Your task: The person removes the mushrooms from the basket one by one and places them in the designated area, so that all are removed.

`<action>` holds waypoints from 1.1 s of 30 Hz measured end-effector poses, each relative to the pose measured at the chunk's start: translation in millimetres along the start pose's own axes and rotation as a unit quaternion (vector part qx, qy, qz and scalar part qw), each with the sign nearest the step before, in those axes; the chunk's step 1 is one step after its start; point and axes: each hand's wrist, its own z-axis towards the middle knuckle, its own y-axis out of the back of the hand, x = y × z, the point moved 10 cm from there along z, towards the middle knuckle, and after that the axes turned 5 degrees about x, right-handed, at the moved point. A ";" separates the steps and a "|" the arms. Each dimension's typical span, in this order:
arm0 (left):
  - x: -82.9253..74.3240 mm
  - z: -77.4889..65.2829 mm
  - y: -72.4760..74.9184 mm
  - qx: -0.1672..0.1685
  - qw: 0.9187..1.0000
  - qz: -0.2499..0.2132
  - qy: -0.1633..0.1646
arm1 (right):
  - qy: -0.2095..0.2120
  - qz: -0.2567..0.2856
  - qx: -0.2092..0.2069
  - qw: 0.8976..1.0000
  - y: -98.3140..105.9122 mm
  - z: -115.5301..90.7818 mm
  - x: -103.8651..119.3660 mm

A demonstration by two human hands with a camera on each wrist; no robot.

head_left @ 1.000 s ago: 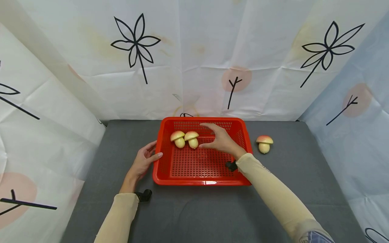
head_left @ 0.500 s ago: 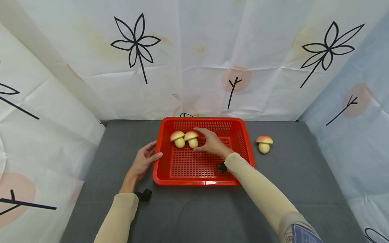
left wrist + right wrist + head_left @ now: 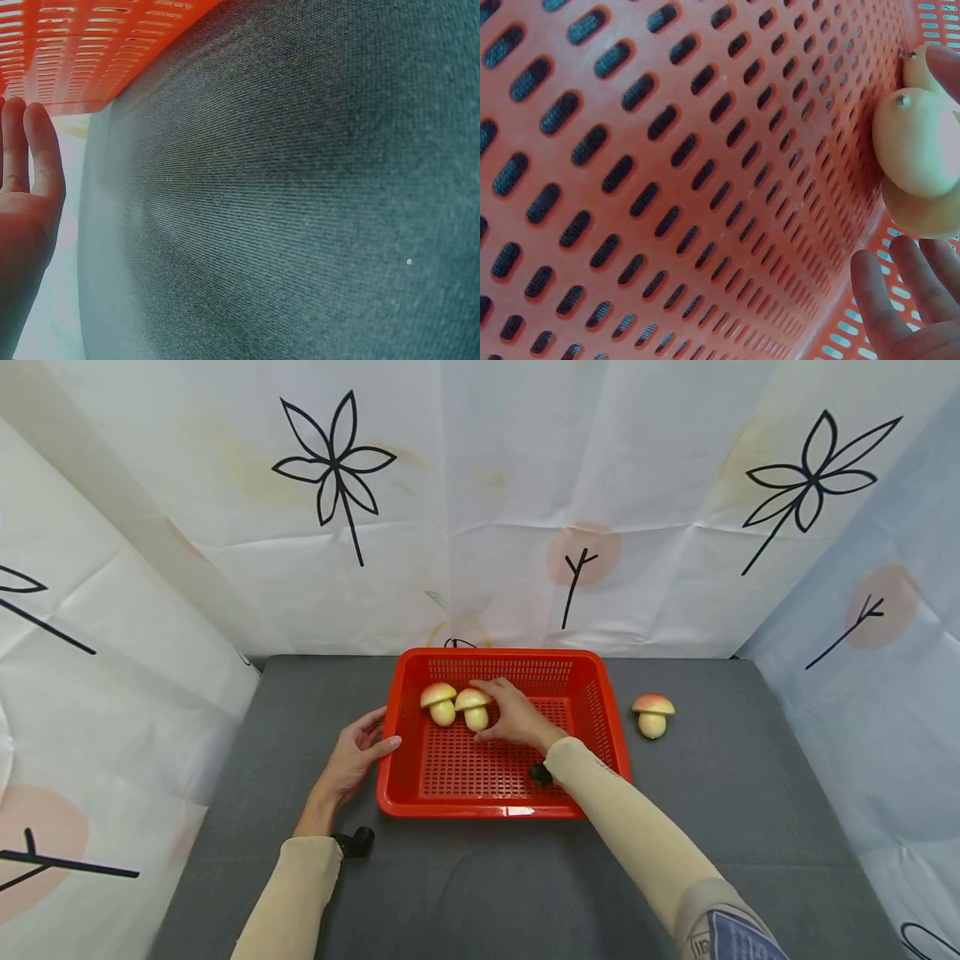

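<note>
A red plastic basket (image 3: 498, 810) with slotted walls stands on the grey cloth. My left hand (image 3: 352, 764) holds its left side, thumb over the rim and fingers along the outer wall. In the left wrist view, those fingers (image 3: 43, 154) look straight. Two toy mushrooms with reddish-yellow caps lie inside, the left mushroom (image 3: 442, 712) next to the right mushroom (image 3: 476, 718). Around the right one, my right hand (image 3: 517, 717) is spread, fingers beyond the cap and thumb near the stem's end. The right wrist view shows a gap between the fingers (image 3: 874, 289) and that mushroom (image 3: 915, 142).
Another toy mushroom (image 3: 652, 716) lies on the grey table (image 3: 487, 885), right of the basket. White cloth walls (image 3: 495, 510) with black plant drawings rise behind and at both sides.
My right hand has moved left inside the basket, to around the right mushroom. My left hand, the basket and the mushrooms have stayed in place.
</note>
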 end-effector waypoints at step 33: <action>0.6 0.8 -0.5 0.004 1.000 -0.009 0.004 | 0.000 -0.031 0.018 0.999 -10.8 5.3 6.8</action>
